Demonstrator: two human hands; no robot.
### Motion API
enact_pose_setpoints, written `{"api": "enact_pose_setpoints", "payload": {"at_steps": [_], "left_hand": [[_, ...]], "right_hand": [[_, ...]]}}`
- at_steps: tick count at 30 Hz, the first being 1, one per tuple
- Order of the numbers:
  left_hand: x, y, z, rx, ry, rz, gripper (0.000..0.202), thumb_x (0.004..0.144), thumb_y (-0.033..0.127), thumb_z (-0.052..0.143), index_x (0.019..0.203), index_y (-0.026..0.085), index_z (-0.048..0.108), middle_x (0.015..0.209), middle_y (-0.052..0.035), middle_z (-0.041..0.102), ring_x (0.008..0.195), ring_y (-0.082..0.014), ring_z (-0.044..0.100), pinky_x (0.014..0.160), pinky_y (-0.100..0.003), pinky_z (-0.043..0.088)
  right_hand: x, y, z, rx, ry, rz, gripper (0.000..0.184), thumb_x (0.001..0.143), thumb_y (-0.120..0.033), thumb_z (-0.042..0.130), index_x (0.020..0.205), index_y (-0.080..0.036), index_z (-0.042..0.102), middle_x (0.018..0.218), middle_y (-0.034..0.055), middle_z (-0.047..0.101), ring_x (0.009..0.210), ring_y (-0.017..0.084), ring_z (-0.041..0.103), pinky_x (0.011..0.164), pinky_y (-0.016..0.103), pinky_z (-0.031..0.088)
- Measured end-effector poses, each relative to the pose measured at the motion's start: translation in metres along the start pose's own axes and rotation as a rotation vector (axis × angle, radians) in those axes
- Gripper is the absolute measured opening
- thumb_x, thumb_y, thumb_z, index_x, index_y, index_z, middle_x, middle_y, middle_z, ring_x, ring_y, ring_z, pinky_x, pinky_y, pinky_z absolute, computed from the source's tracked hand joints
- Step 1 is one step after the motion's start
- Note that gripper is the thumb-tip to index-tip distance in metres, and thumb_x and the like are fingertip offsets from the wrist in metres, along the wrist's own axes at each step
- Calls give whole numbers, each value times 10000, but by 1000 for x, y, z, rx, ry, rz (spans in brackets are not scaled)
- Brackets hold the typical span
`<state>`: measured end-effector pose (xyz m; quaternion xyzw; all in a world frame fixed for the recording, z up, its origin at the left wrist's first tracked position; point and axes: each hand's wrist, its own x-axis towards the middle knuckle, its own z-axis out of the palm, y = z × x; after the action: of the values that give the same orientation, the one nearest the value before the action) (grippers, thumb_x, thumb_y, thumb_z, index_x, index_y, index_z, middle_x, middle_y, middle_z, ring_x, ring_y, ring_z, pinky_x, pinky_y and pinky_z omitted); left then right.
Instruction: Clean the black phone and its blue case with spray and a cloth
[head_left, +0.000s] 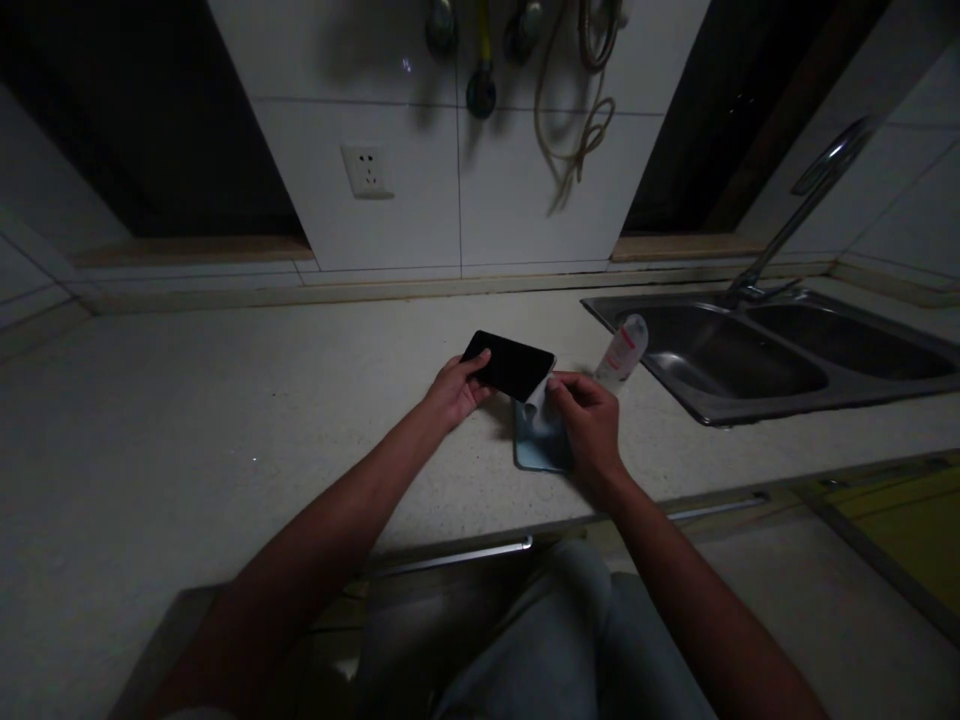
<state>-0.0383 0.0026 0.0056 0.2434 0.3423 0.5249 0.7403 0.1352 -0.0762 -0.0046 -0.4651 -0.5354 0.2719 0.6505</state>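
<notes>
Black slab of a phone [510, 365], held just above a speckled stone countertop [225, 420], screen side up and dark. Its long axis runs across the person's front, from left to right, with the right end a little nearer the body. The left hand [454, 390] clamps the left short end, thumb on the glass and fingers curled beneath. The right hand [592, 420] meets the opposite end, its fingertips pinched together on a small white wipe [537, 398] that touches the phone's near right corner. The phone thus lies directly to the left of the right fingers, and both hands are equally close to it, one at each end. Beneath the wipe, flat on the countertop, lies a pale blue case [536, 445], partly covered by the right hand. A small bottle [622, 350] leans just beside the sink [701, 413], near the right hand but apart from it. Count: one phone, one wipe, one case, one bottle, two basins, one tap [802, 205], one wall socket [367, 172].
</notes>
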Motion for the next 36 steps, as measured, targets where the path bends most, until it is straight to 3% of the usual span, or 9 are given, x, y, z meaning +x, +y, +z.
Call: {"api": "enact_pose_setpoints", "payload": {"at_steps": [6,10,14,19,23,28,32,36], "left_hand": [[4,2,-2,-47,-37,90,196,771,81,754,921,121,635,809,-63,729,631,-139,681,602,-231,570],[3,5,0,-120,-35,142,232,732,54,749,931,130,656,826,-45,737,718,-138,693,738,-245,572],[-3,8,4,-167,-38,88,213,777,96,688,988,126,685,854,-64,749,842,-182,713,910,-321,549],[-17,7,11,-186,-224,-45,263,887,214,557,1088,98,681,1036,-130,752,1025,-267,701,1004,-486,515],[-25,6,18,-232,-278,-35,296,912,283,541,1130,120,659,1121,-143,733,1158,-306,652,1024,-577,483],[-26,7,20,-258,-225,-31,283,905,279,543,1114,123,654,1064,-121,742,1123,-273,669,1027,-535,494],[-19,6,14,-200,-167,-44,326,902,318,544,1119,107,664,981,-123,750,987,-248,707,957,-463,541],[-14,1,12,-46,-204,-133,399,918,434,518,1070,103,680,905,-142,750,784,-239,714,764,-400,584]], "right_hand": [[3,-5,-1,53,-4,160,236,747,-429,742,782,-197,760,706,9,700,624,148,592,589,270,476],[2,-6,0,62,-102,240,244,696,-434,769,767,-201,776,730,22,722,644,157,605,620,286,482],[-1,-7,4,62,-231,279,216,652,-402,811,735,-207,773,735,19,726,658,163,617,638,295,483],[-4,-5,7,4,-320,277,223,628,-397,823,668,-197,732,655,-2,677,606,148,575,586,280,447],[-4,-3,7,33,-301,292,254,636,-426,816,667,-196,714,653,-5,667,591,140,556,581,279,435],[-2,-4,6,59,-249,307,256,638,-422,811,712,-190,731,686,6,680,607,142,552,593,279,429],[4,-2,2,50,-49,244,238,685,-406,777,749,-183,722,673,-6,650,621,134,527,598,266,411],[9,3,-2,56,123,219,221,725,-391,745,763,-180,686,661,-29,596,609,121,484,587,255,379]]}}
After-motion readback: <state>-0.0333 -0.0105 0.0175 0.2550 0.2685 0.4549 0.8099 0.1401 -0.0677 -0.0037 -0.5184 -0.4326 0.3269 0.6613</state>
